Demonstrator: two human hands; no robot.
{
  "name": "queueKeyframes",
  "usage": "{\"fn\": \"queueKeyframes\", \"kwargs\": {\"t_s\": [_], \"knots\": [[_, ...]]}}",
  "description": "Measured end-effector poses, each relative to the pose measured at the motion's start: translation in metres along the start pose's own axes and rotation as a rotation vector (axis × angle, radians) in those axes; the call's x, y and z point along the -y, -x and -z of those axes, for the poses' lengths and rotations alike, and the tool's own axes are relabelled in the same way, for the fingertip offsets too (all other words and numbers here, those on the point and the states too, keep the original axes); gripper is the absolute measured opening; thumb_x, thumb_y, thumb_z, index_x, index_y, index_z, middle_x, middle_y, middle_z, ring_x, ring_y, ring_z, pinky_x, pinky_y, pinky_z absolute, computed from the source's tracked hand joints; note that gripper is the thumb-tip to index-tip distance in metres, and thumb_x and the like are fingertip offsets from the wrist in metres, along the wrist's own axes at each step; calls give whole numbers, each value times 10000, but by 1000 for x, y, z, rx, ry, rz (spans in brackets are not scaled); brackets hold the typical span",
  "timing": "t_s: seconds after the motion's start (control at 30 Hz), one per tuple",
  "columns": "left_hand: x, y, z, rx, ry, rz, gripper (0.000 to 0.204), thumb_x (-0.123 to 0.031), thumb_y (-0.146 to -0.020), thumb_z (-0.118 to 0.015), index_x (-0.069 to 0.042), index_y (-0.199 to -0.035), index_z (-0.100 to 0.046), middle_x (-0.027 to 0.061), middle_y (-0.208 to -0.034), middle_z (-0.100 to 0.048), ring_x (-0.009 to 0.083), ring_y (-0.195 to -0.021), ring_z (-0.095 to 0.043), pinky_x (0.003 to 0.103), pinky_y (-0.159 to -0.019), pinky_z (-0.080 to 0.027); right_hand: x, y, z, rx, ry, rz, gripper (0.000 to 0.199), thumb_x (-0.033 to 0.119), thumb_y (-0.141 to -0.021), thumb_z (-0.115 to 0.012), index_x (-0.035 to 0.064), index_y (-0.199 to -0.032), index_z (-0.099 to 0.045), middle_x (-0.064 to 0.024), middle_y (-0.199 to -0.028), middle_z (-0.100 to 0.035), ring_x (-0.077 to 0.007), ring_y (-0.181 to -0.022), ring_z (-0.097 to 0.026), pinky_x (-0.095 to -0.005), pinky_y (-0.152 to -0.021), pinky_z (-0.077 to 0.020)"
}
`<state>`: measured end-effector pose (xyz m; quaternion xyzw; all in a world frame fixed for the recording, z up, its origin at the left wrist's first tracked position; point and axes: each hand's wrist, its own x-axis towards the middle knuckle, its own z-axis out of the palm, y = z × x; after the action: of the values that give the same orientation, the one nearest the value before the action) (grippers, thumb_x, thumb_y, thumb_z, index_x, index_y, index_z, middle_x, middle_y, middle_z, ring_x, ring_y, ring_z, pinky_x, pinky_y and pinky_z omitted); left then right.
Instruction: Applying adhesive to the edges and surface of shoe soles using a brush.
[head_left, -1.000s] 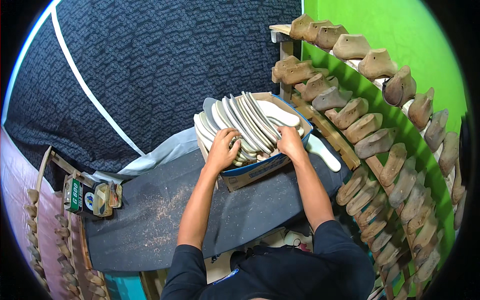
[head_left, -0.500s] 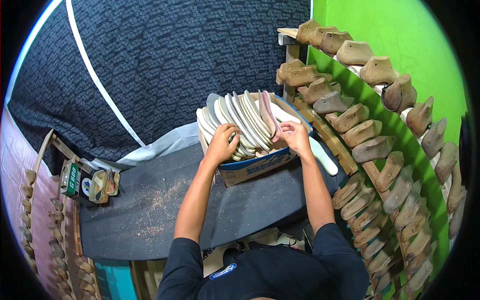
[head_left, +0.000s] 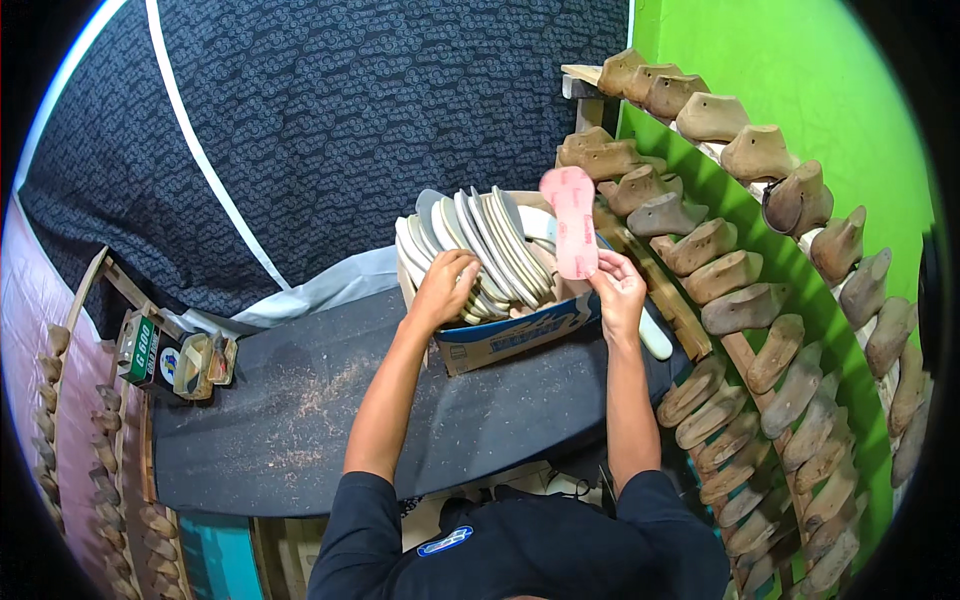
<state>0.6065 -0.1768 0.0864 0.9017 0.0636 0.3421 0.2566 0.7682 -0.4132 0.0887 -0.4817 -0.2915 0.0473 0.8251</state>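
Note:
My right hand (head_left: pixel 620 288) pinches the lower end of a pink insole (head_left: pixel 573 222) between thumb and fingers. The insole stands upright above the right side of a cardboard box (head_left: pixel 500 350) with blue edges. Packed on edge in the box is a row of pale and grey insoles (head_left: pixel 505 245). My left hand (head_left: pixel 447 288) lies on the near left part of that row, its fingers curled over the insoles' edges; its fingertips are partly hidden. A pale, long sole-shaped piece (head_left: pixel 654 335) sticks out beside the box, behind my right wrist.
The box stands on a dark-covered table (head_left: pixel 500 425) with shavings (head_left: pixel 315 395) scattered at left. A green-labelled box (head_left: pixel 145 350) and a small open container (head_left: pixel 195 365) sit at the left end. Racks of wooden shoe lasts (head_left: pixel 745 300) rise close on the right; others (head_left: pixel 110 465) line the left.
My right hand has drawn the pink insole up out of the row and turned its flat face into view. My left hand has stayed on the row.

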Motion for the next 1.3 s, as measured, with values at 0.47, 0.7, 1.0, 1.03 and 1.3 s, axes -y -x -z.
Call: {"fn": "queueKeyframes", "kwargs": {"t_s": [0.47,0.7,1.0,1.03,1.3], "knots": [[-14,26,41,-395,1301,198,613,-81,-935,-495,-99,-1491,-238,175,-1379,-508,341,-1234,-553,487,-1031,-464,-11,65,-88,664,-242,-314,330,-19,-866,-677,-24,-1161,-531,-93,-1045,-595,-142,-895,-648,-276,-818,-554],[-28,80,97,-615,1253,229,396,-41,-988,-443,-56,-1372,-345,197,-1257,-580,377,-1079,-653,482,-863,-597,-18,106,-161,744,-283,-582,246,-34,-886,-611,-25,-1097,-485,-131,-934,-597,-195,-758,-684,-333,-669,-635],[15,171,166,-743,1117,284,491,-214,-1030,-451,-107,-1464,-249,196,-1327,-528,377,-1083,-648,468,-821,-606,-62,167,-256,949,-295,-783,186,-41,-880,-557,12,-1031,-462,-118,-885,-615,-183,-699,-672,-323,-620,-625],[21,183,177,-705,1226,269,525,-281,-1037,-416,-129,-1490,-199,188,-1359,-506,383,-1111,-632,463,-823,-605,-65,177,-271,995,-287,-839,185,-36,-883,-549,17,-1034,-457,-114,-884,-614,-180,-683,-666,-323,-611,-622],[87,293,285,-802,1118,436,656,-542,-1026,-300,-36,-1435,-388,150,-1369,-528,218,-896,-642,366,-641,-611,-103,246,-385,1293,-189,-1025,199,18,-911,-559,2,-1102,-504,-142,-903,-666,-244,-769,-716,-319,-630,-600]]}}
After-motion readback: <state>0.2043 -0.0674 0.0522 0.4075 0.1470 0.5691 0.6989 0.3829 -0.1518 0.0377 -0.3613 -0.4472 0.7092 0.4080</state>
